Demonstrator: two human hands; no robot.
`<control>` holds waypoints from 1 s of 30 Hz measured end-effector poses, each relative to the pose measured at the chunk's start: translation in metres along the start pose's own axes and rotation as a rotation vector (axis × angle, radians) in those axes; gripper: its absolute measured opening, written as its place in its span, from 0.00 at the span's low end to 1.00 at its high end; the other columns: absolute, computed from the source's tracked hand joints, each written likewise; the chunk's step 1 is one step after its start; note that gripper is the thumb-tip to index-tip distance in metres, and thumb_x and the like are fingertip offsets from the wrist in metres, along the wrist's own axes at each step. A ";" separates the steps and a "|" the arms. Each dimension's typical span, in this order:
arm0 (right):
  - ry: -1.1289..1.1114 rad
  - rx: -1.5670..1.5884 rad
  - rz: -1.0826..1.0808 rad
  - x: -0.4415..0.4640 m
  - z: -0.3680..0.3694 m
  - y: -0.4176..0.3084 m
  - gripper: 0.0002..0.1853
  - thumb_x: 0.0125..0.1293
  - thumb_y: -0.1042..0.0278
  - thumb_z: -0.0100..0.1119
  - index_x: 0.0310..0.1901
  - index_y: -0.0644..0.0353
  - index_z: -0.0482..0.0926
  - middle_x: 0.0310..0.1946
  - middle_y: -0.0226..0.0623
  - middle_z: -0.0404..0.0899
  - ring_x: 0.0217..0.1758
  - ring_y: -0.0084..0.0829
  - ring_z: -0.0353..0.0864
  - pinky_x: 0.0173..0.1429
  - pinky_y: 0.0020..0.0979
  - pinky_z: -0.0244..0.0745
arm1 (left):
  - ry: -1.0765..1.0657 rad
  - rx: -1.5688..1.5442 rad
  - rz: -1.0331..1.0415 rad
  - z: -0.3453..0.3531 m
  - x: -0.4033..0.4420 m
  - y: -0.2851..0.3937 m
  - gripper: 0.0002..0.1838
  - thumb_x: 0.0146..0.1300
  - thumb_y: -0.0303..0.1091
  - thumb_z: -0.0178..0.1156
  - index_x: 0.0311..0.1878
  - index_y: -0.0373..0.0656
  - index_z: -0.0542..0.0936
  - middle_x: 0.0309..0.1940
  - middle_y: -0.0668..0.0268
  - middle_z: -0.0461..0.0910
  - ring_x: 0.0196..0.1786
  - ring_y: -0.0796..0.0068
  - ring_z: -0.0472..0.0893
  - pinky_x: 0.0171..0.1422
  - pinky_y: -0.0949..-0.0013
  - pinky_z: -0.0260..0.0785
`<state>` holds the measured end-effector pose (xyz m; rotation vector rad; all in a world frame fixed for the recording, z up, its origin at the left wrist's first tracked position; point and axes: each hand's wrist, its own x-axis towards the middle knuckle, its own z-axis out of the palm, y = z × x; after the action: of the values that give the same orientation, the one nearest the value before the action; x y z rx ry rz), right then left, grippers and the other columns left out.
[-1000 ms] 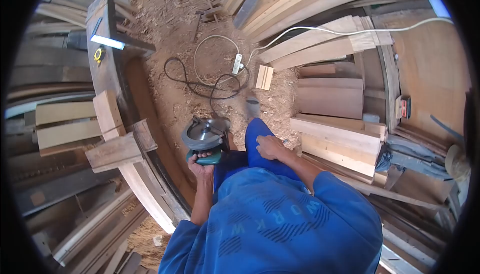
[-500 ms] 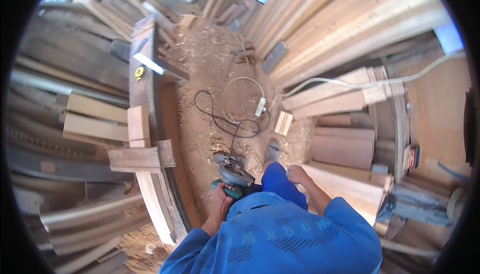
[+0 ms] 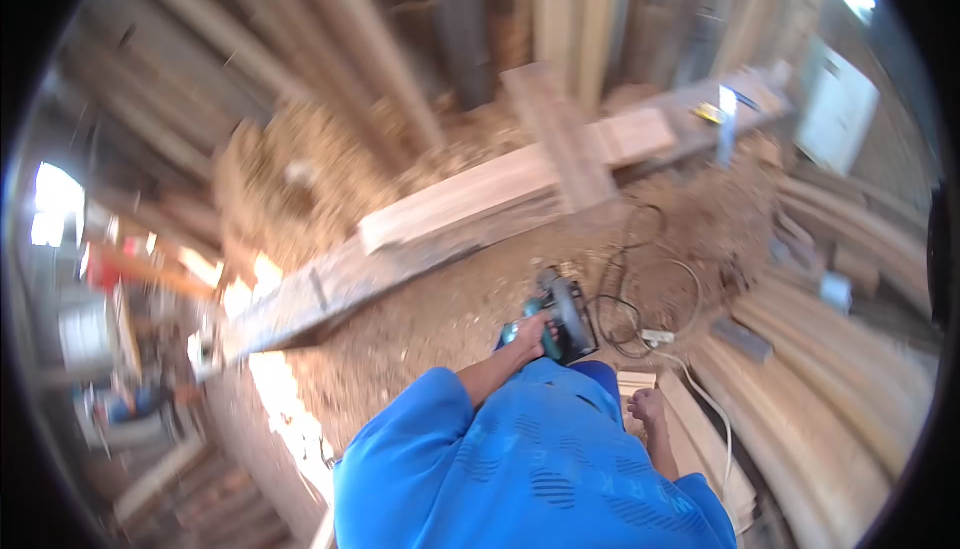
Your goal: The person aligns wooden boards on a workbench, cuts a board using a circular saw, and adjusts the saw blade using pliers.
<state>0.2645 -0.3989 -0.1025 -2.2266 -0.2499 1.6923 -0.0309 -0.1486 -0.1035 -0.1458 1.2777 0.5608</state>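
My left hand (image 3: 540, 334) is wrapped round the handle of a circular saw (image 3: 573, 321) with a teal body and dark guard, held low in front of my body. My right hand (image 3: 647, 406) hangs at my right side with its fingers curled into a loose fist, and nothing shows in it. Beyond the saw, a pale wooden board (image 3: 460, 204) lies along a long, low beam (image 3: 350, 279). A shorter wood piece (image 3: 562, 139) rests across that board. Further right on the beam are a yellow tape measure (image 3: 708, 112) and a bright metal square (image 3: 727, 127), somewhat blurred.
Dark cord (image 3: 605, 299) loops over the dusty floor beside a white extension socket (image 3: 657, 337) and its pale cable (image 3: 715, 404). Long timbers (image 3: 800, 389) are stacked at the right. Wood shavings (image 3: 300, 164) heap behind the beam. At far left, another person (image 3: 135, 404) appears, blurred.
My view and body have turned left, so the beam now stretches across in front of me. The saw stays in my left hand; my right hand remains curled at my side.
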 end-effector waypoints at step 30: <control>0.083 -0.250 -0.185 -0.024 -0.029 0.039 0.12 0.60 0.66 0.59 0.30 0.64 0.88 0.23 0.40 0.86 0.27 0.32 0.86 0.36 0.36 0.81 | 0.154 -0.395 0.241 -0.100 -0.075 -0.044 0.05 0.55 0.29 0.57 0.28 0.47 0.69 0.24 0.68 0.70 0.28 0.69 0.71 0.40 0.59 0.72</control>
<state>0.2834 -0.4476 -0.0881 -2.3573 -0.6578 1.5396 -0.1095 -0.2509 -0.0729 -0.3724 1.3297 1.0244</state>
